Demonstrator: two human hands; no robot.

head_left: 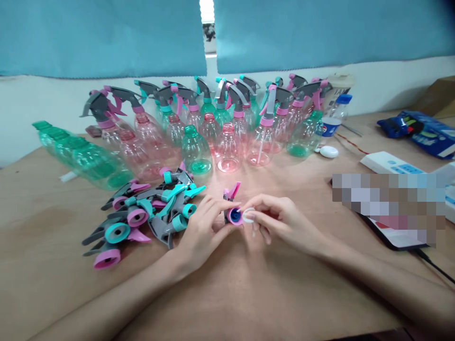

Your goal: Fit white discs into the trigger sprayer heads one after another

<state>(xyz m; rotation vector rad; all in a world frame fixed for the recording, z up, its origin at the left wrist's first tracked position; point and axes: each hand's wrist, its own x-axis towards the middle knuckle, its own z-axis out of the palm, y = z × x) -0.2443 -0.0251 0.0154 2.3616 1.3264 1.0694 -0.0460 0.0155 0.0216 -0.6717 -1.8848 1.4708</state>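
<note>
My left hand (209, 222) is closed around a pink and grey spray trigger head (235, 217), its pink collar turned toward me with a dark blue inside showing. Pinched between the thumb and fingers of my right hand (275, 215) is a small white ring (249, 215), close beside the collar's right edge. Left of my hands lies a pile of loose trigger heads (137, 218), grey with pink or turquoise parts.
Clear pink bottles (228, 151) and green bottles (197, 154) stand behind my hands, several capped with spray heads. Green bottles (81, 154) lean in a row at left. To the right are a phone (394, 232), a white power strip (391, 163) and a blue packet (423, 132).
</note>
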